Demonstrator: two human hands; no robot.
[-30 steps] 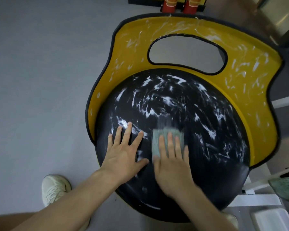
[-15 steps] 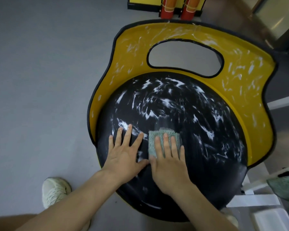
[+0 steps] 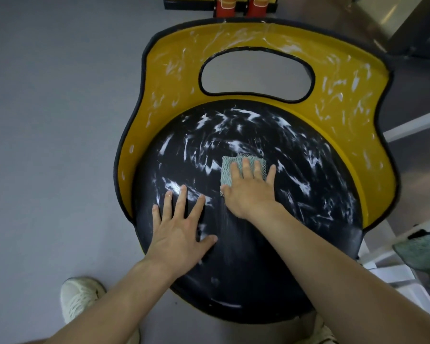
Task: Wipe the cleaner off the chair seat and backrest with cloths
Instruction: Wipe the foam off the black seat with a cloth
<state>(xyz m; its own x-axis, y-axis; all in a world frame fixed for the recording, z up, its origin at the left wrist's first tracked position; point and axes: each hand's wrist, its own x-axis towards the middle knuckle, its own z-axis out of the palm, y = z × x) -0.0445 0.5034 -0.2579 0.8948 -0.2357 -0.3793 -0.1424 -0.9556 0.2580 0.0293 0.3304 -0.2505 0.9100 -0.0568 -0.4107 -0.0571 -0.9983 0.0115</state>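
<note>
Dim, even indoor light; a small glare patch sits at 9 o'clock on the black seat [image 3: 320, 194]. Wide-angle distortion bends the edges.

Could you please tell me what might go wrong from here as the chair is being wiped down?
1. The small cloth under the right hand may load up and only smear the white cleaner across the black seat.
2. The bare left hand presses flat among cleaner streaks; it could slip or carry cleaner back onto wiped spots.
3. The yellow backrest is streaked all over, so residue near its cut-out may get missed.
</note>
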